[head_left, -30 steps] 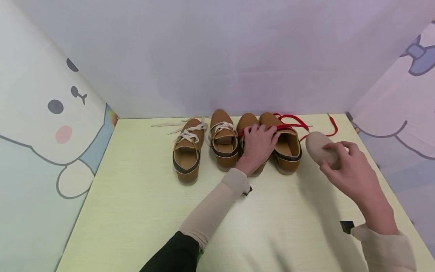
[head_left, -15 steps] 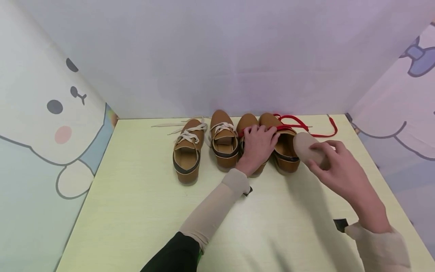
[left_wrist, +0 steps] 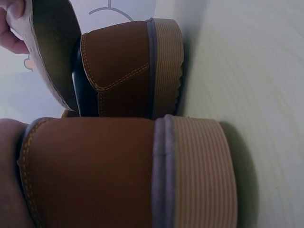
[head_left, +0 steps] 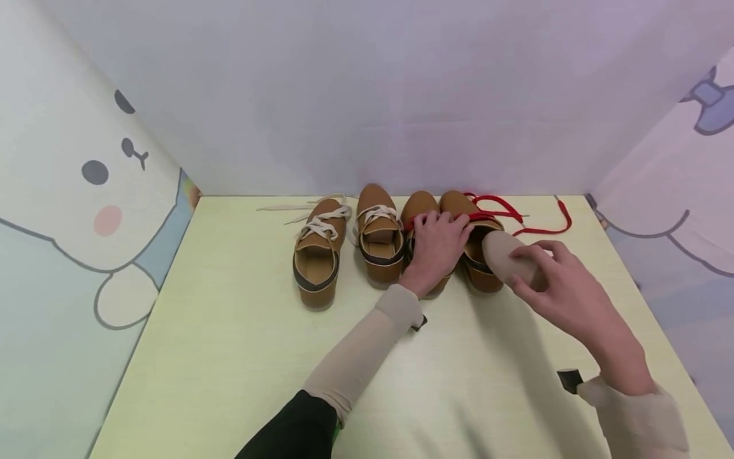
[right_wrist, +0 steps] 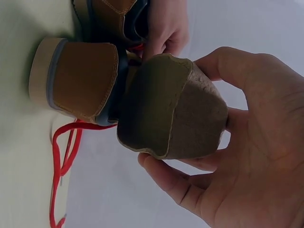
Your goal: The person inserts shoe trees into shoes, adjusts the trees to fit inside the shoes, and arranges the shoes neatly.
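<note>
My right hand (head_left: 568, 287) grips a beige moulded shoe insert (head_left: 504, 255) by its near end. The insert tilts into the opening of the rightmost brown shoe (head_left: 459, 203), which has red laces (head_left: 501, 203). The right wrist view shows the insert (right_wrist: 199, 118) pinched between thumb and fingers, its hollow underside visible. My left hand (head_left: 438, 245) reaches over the neighbouring brown shoe (head_left: 418, 203), fingers bent at the front of the rightmost shoe's opening by the red lace; its fingertips are hidden. Both heels (left_wrist: 95, 166) show in the left wrist view.
Two brown shoes with white laces, the far left one (head_left: 315, 280) and another (head_left: 381, 261), stand to the left, toes to the back wall (head_left: 367, 115). Loose red lace ends trail right on the pale table (head_left: 229, 357). Printed side walls flank the table.
My right hand has moved left with the insert, bringing its tip from beside the rightmost shoe to its opening. My left hand has stayed in place.
</note>
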The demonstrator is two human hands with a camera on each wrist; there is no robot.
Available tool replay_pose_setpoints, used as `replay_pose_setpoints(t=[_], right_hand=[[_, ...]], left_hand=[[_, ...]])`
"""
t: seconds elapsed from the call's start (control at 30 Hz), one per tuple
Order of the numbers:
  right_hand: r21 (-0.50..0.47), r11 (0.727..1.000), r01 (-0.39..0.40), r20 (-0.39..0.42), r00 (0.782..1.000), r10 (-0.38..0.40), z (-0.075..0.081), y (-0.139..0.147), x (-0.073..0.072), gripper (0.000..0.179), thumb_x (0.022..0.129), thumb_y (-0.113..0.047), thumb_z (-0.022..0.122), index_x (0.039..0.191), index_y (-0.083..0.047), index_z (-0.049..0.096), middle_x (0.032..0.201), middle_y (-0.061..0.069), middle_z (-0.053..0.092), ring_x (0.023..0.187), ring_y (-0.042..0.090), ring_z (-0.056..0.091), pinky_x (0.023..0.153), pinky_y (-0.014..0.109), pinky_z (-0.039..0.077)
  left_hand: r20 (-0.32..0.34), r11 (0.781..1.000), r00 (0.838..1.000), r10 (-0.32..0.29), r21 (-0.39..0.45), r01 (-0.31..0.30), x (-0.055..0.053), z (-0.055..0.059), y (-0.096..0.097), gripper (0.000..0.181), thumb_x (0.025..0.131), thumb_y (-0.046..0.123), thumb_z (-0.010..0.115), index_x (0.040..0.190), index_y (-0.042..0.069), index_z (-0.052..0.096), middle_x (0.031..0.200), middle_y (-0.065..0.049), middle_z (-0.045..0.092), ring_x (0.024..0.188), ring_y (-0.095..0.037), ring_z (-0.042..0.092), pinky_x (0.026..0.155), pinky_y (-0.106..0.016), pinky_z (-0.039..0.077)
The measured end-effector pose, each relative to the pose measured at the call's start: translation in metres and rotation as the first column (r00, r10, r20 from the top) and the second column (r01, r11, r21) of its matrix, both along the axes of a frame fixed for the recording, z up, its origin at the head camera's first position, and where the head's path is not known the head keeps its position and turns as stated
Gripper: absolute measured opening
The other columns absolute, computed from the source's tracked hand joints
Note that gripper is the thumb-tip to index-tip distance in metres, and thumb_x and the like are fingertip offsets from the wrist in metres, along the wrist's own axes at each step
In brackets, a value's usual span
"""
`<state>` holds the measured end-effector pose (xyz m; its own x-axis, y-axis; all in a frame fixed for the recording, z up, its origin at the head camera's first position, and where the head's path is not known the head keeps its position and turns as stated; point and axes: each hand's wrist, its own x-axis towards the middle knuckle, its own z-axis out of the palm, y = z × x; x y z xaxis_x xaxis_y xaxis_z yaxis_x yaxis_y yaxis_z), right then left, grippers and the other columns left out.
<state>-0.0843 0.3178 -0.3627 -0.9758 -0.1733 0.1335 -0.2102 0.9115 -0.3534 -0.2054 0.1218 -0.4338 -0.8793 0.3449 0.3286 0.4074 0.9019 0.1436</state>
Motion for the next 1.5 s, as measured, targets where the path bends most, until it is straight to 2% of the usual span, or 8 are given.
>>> replay_pose_setpoints(t=[0.23, 0.43, 0.7, 0.87, 1.03, 1.2, 1.33, 1.5], right_hand=[[0.035, 0.999, -0.038, 0.022, 0.999, 0.037, -0.001, -0.006, -0.009, 0.038, 0.094, -0.03, 0.074, 0.129, -0.023, 0.065, 0.137, 0.021, 0.053, 0.102, 0.041, 0.06, 0.067, 0.047, 0.046], [0.029, 0.998, -0.048, 0.057, 0.997, 0.046, -0.002, -0.01, -0.02, 0.038, 0.095, -0.03, 0.073, 0.131, -0.022, 0.064, 0.14, 0.021, 0.052, 0.11, 0.045, 0.059, 0.074, 0.057, 0.049], [0.057, 0.998, -0.031, 0.126, 0.992, 0.024, -0.005, -0.019, -0.034, 0.041, 0.096, -0.033, 0.071, 0.134, -0.021, 0.061, 0.145, 0.025, 0.048, 0.12, 0.052, 0.053, 0.072, 0.063, 0.051], [0.092, 0.996, 0.01, 0.124, 0.992, -0.022, -0.006, -0.027, -0.04, 0.051, 0.094, -0.033, 0.069, 0.138, -0.01, 0.056, 0.144, 0.026, 0.052, 0.119, 0.052, 0.053, 0.076, 0.067, 0.052], [0.097, 0.992, 0.075, 0.071, 0.994, -0.082, -0.008, -0.034, -0.046, 0.066, 0.09, -0.031, 0.072, 0.14, 0.006, 0.048, 0.137, 0.032, 0.053, 0.112, 0.052, 0.058, 0.077, 0.068, 0.053], [0.063, 0.991, 0.121, 0.016, 0.992, -0.122, -0.013, -0.04, -0.048, 0.07, 0.087, -0.026, 0.077, 0.139, 0.008, 0.047, 0.137, 0.037, 0.048, 0.101, 0.052, 0.064, 0.075, 0.068, 0.054], [0.038, 0.987, 0.158, 0.005, 0.987, -0.158, -0.016, -0.045, -0.049, 0.073, 0.085, -0.024, 0.081, 0.141, 0.008, 0.045, 0.139, 0.039, 0.046, 0.107, 0.055, 0.06, 0.081, 0.07, 0.053], [0.022, 0.978, 0.205, 0.032, 0.978, -0.206, -0.022, -0.048, -0.051, 0.077, 0.086, -0.024, 0.082, 0.143, 0.009, 0.042, 0.142, 0.04, 0.042, 0.12, 0.058, 0.049, 0.086, 0.072, 0.052]], left_hand=[[0.003, 1.0, 1.0, -0.003, -0.004, 0.003, 0.0, -0.001, -0.001, 0.033, 0.11, 0.052, 0.039, 0.126, 0.039, 0.065, 0.116, 0.008, 0.073, 0.11, -0.019, 0.059, 0.102, -0.042, 0.041], [-0.015, 1.0, 1.0, -0.01, -0.003, 0.01, -0.001, -0.002, 0.0, 0.032, 0.111, 0.052, 0.04, 0.125, 0.037, 0.065, 0.115, 0.007, 0.073, 0.108, -0.019, 0.059, 0.102, -0.042, 0.041], [-0.006, 1.0, 1.0, -0.017, -0.015, 0.017, 0.001, -0.001, 0.0, 0.034, 0.111, 0.051, 0.038, 0.126, 0.036, 0.065, 0.115, 0.007, 0.073, 0.109, -0.019, 0.059, 0.104, -0.043, 0.041], [-0.041, 1.0, 0.999, -0.019, -0.001, 0.019, 0.0, -0.004, -0.001, 0.033, 0.111, 0.05, 0.039, 0.123, 0.035, 0.067, 0.113, 0.007, 0.074, 0.108, -0.019, 0.06, 0.102, -0.042, 0.042], [-0.063, 0.999, 0.998, -0.021, 0.024, 0.023, -0.001, -0.006, -0.001, 0.031, 0.111, 0.05, 0.041, 0.119, 0.035, 0.067, 0.11, 0.007, 0.074, 0.106, -0.019, 0.06, 0.101, -0.042, 0.042], [-0.059, 0.999, 0.998, -0.026, 0.019, 0.027, -0.001, -0.007, -0.001, 0.031, 0.111, 0.051, 0.041, 0.12, 0.036, 0.067, 0.111, 0.008, 0.074, 0.106, -0.018, 0.06, 0.101, -0.042, 0.042], [-0.057, 0.999, 0.998, -0.027, 0.019, 0.028, -0.001, -0.007, -0.002, 0.032, 0.111, 0.051, 0.041, 0.121, 0.036, 0.067, 0.112, 0.008, 0.074, 0.107, -0.018, 0.06, 0.101, -0.042, 0.042], [-0.058, 0.999, 0.998, -0.035, 0.013, 0.036, -0.001, -0.007, -0.002, 0.032, 0.111, 0.051, 0.042, 0.123, 0.036, 0.067, 0.114, 0.008, 0.074, 0.107, -0.018, 0.059, 0.101, -0.042, 0.042]])
